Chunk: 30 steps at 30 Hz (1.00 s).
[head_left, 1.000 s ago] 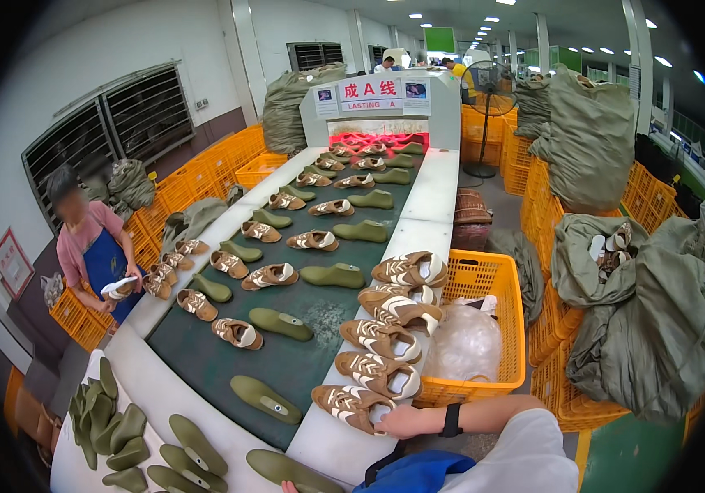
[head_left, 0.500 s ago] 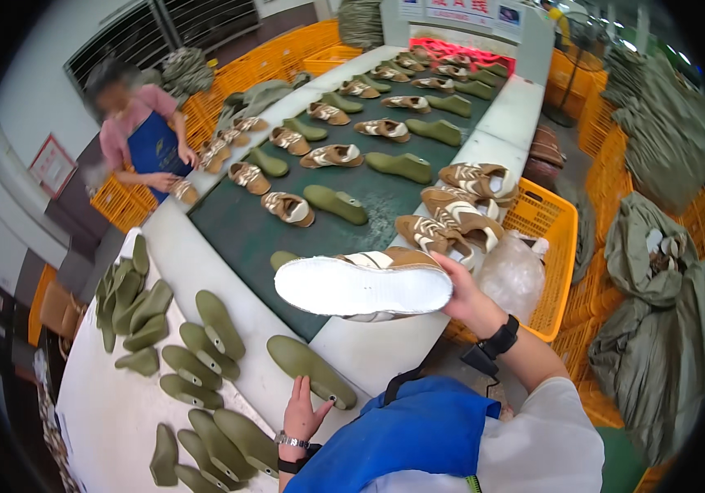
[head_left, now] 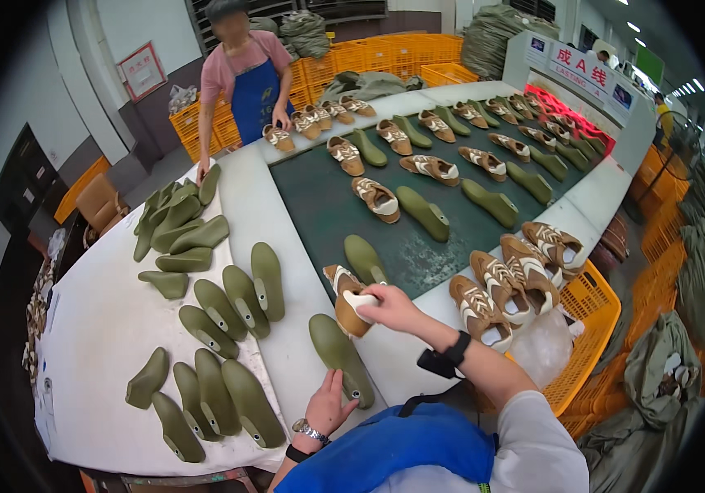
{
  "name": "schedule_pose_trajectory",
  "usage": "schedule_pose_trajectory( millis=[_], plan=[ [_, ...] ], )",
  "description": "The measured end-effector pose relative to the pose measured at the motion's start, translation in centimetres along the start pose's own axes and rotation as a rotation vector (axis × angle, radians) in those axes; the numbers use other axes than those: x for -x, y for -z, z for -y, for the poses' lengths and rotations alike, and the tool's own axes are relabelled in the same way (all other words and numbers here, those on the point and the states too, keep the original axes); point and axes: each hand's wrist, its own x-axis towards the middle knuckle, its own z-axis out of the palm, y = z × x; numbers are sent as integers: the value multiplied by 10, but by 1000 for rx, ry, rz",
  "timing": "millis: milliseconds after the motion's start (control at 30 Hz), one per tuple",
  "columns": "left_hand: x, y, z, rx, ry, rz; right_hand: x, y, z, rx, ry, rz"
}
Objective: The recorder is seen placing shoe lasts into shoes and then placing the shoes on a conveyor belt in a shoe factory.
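Note:
My right hand (head_left: 392, 309) grips a brown-and-white sneaker (head_left: 349, 319) by its white heel, holding it over the near corner of the green belt with the toe pointing away. My left hand (head_left: 329, 406) is at the near end of a green shoe last (head_left: 338, 349) lying on the white ledge. Its fingers rest along one side and the thumb lies at the heel end. Just beyond the held sneaker, another green last (head_left: 364, 258) lies on the belt, partly covered by the shoe and my hand.
Sneakers and lasts stand in rows on the green belt (head_left: 311, 197). Several sneakers (head_left: 500, 279) line the right ledge above an orange crate (head_left: 587, 329). More lasts (head_left: 241, 403) cover the white table at left. Across the belt, a person in a blue apron (head_left: 255, 99) touches lasts and a sneaker.
My right hand has turned the sneaker from sole-facing to toe-away and lowered it. My left hand stays at the last. The view has swung right. The other person now reaches to the piled lasts.

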Motion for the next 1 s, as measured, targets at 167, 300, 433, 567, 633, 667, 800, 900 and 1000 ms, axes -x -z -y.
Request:
schedule_pose_trajectory(
  millis=[167, 300, 433, 567, 633, 667, 800, 900, 1000],
  plan=[
    [18, 5, 11, 29, 10, 16, -101, -24, -29, 559, 112, -25],
    [35, 3, 23, 111, 154, 82, -177, -44, -74, 791, 67, -29],
    [51, -9, 29, 203, 356, 99, -226, -52, -81, 754, -5, 32],
    [48, -1, 30, 14, 287, -62, -246, -52, -118, 590, 46, 73],
    [53, 11, 33, -112, 291, -148, -243, -66, -125, 490, 125, 218],
    [57, 18, 39, -161, 299, -197, -234, -71, -119, 446, 141, 297],
    [79, 50, 74, -287, 331, -470, -172, -71, -89, 491, 87, 472],
    [117, 67, 108, -361, 641, -521, -107, -86, -58, 505, 160, 699],
    [150, 54, 157, 17, 837, -579, -50, -113, -57, 511, 270, 785]
  ],
)
